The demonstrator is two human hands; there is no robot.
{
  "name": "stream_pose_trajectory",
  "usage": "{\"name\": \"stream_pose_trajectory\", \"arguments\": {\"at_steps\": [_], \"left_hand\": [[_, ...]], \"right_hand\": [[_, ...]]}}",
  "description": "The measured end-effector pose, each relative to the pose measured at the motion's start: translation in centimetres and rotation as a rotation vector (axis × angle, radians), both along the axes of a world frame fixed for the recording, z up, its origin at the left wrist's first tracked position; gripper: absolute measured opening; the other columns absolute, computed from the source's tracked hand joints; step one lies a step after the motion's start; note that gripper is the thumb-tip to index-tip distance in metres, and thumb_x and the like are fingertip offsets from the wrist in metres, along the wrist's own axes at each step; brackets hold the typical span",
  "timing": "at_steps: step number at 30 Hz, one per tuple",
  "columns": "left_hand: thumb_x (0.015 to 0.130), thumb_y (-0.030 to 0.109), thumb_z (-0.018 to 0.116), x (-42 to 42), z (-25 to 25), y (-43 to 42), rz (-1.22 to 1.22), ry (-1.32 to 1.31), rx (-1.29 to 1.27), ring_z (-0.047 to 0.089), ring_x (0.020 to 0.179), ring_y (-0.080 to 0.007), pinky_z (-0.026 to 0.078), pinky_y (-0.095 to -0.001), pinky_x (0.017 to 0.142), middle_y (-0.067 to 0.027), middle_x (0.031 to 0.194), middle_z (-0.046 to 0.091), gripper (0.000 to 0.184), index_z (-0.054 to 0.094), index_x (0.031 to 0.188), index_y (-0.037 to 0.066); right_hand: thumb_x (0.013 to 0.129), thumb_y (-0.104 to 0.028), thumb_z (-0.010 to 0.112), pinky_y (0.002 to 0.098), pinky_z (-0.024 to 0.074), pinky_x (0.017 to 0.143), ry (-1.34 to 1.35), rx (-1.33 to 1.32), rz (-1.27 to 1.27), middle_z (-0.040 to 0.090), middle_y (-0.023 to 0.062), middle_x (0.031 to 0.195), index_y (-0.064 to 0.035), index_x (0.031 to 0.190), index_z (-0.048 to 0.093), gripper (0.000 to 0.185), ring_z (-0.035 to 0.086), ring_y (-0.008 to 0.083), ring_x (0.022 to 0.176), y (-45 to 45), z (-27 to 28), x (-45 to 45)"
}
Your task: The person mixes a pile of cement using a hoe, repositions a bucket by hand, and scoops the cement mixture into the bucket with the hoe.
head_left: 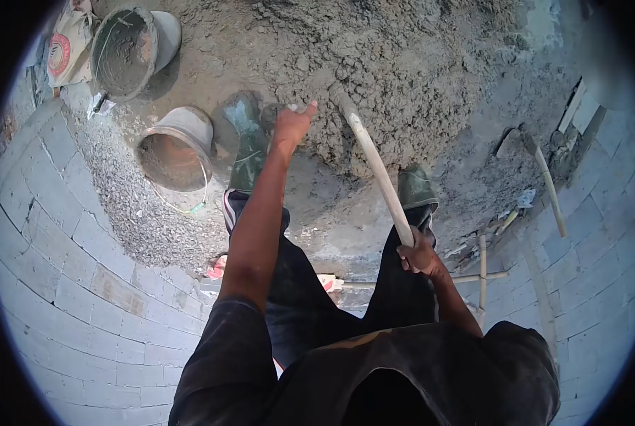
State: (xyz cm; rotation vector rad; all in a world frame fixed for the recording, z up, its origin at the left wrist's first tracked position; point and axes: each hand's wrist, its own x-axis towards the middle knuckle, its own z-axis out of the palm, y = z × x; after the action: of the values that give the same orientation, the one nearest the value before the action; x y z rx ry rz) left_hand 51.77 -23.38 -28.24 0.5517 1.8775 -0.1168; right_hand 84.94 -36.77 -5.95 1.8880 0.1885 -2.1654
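A long wooden handle (pixel 378 165) slants from the lower right up into a big heap of wet grey mortar (pixel 409 78); the tool's head is buried there and hidden. My right hand (pixel 418 254) is wrapped round the handle's lower end. My left hand (pixel 294 126) is stretched forward over the left edge of the heap, off the handle, with a finger pointing out to the right and the thumb side partly visible. Nothing shows in it. Below it, my boot (pixel 250 160) stands beside the mortar, and the other boot (pixel 417 186) is at the heap's lower edge.
Two buckets, one upper (pixel 123 57) and one lower (pixel 175 150), are at the left, near a printed sack (pixel 69 46) and gravel (pixel 147 224). Block walls (pixel 83 263) curve round both sides. Another wooden-handled tool (pixel 546 181) lies at the right; crossed sticks (pixel 483 273) are behind my right hand.
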Motion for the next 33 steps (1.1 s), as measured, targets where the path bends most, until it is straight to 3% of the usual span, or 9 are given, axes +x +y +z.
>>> {"name": "stream_pose_trajectory", "arguments": {"at_steps": [2, 3, 4, 5, 8, 23, 28, 30, 33], "left_hand": [[0.075, 0.066, 0.069, 10.1, 0.5, -2.3, 0.099, -0.314, -0.433, 0.034, 0.138, -0.035, 0.04, -0.0483, 0.104, -0.0261, 0.147, 0.035, 0.113, 0.023, 0.146, -0.008], [0.074, 0.06, 0.074, 13.6, -1.4, -4.8, 0.21, -0.453, -0.492, 0.048, 0.126, -0.0354, 0.048, -0.0496, 0.093, -0.025, 0.145, 0.037, 0.111, 0.022, 0.146, -0.008], [0.079, 0.039, 0.078, 17.5, -2.8, -7.3, 0.355, -0.112, -0.328, 0.064, 0.09, -0.0312, 0.054, -0.0454, 0.07, -0.0224, 0.122, 0.055, 0.08, 0.042, 0.132, -0.008], [0.079, 0.039, 0.078, 17.6, -3.6, -8.9, 0.35, -0.106, -0.334, 0.064, 0.09, -0.0312, 0.054, -0.0454, 0.07, -0.0224, 0.122, 0.055, 0.08, 0.042, 0.132, -0.008], [0.081, 0.011, 0.067, 15.7, -2.0, -7.9, 0.607, -0.23, -0.262, 0.053, 0.049, -0.0197, 0.046, -0.0361, 0.048, -0.0093, 0.07, 0.057, 0.02, 0.058, 0.091, -0.003], [0.092, 0.013, 0.057, -9.2, 23.4, 3.6, 0.956, -0.54, -0.021, 0.052, 0.051, -0.0124, 0.047, -0.0283, 0.043, -0.0025, 0.066, 0.052, 0.01, 0.05, 0.091, 0.006], [0.093, 0.019, 0.057, -14.3, 28.7, 6.1, 0.949, -0.137, 0.386, 0.053, 0.051, -0.0144, 0.045, -0.0287, 0.043, -0.0044, 0.064, 0.053, 0.016, 0.052, 0.086, 0.005], [0.088, 0.018, 0.063, -15.4, 27.6, 7.3, 0.963, 0.006, 0.616, 0.054, 0.05, -0.0181, 0.044, -0.0318, 0.043, -0.0081, 0.064, 0.056, 0.018, 0.055, 0.085, 0.002], [0.084, 0.013, 0.066, -18.9, 18.7, 8.6, 0.954, 0.107, 0.817, 0.055, 0.049, -0.0191, 0.045, -0.0332, 0.045, -0.0098, 0.066, 0.058, 0.016, 0.055, 0.08, 0.001]], "right_hand": [[0.082, -0.006, 0.062, 0.0282, 0.039, 0.036, 0.001, 0.009, -0.018, 0.054, 0.0062, 0.068, 0.0032, 0.129, 0.042, 0.052, 0.054, 0.0128, 0.047, -3.4, 0.1, -0.7], [0.082, -0.006, 0.062, 0.0285, 0.0396, 0.037, -0.022, 0.046, -0.035, 0.054, 0.0062, 0.068, 0.0037, 0.13, 0.041, 0.053, 0.054, 0.0128, 0.046, -4.8, 0.0, -1.3], [0.082, -0.005, 0.061, 0.0287, 0.0403, 0.037, -0.044, 0.08, -0.052, 0.054, 0.0062, 0.068, 0.0042, 0.131, 0.041, 0.054, 0.053, 0.0128, 0.046, -5.7, 0.1, -2.0], [0.082, -0.005, 0.061, 0.0287, 0.0403, 0.037, -0.041, 0.073, -0.057, 0.054, 0.0062, 0.068, 0.0042, 0.131, 0.041, 0.054, 0.053, 0.0128, 0.046, -5.7, 0.7, -2.5], [0.083, -0.004, 0.06, 0.0276, 0.0408, 0.041, -0.066, 0.077, -0.179, 0.053, 0.0061, 0.071, 0.006, 0.134, 0.037, 0.056, 0.049, 0.0114, 0.045, -3.0, 3.3, -5.2], [0.085, -0.018, 0.069, 0.0349, 0.0494, 0.073, 0.752, -0.023, -0.502, 0.056, 0.01, 0.092, -0.0065, 0.152, -0.001, 0.098, 0.06, 0.0179, 0.076, 11.8, 25.6, -20.9], [0.084, -0.026, 0.069, 0.0368, 0.0447, 0.094, 0.746, 0.244, 0.162, 0.054, 0.0208, 0.12, -0.0038, 0.151, 0.013, 0.09, 0.058, 0.0299, 0.108, 12.1, 20.3, -18.9], [0.088, -0.015, 0.065, 0.0439, 0.0474, 0.088, 0.502, 0.902, 0.395, 0.057, 0.026, 0.115, -0.0053, 0.149, 0.025, 0.074, 0.06, 0.0407, 0.1, 7.4, 10.5, -18.4], [0.084, -0.01, 0.066, 0.0446, 0.0496, 0.077, 0.217, 1.129, 0.685, 0.06, 0.022, 0.111, -0.0091, 0.146, 0.037, 0.068, 0.062, 0.0374, 0.094, 9.3, -3.4, -21.2]]}}
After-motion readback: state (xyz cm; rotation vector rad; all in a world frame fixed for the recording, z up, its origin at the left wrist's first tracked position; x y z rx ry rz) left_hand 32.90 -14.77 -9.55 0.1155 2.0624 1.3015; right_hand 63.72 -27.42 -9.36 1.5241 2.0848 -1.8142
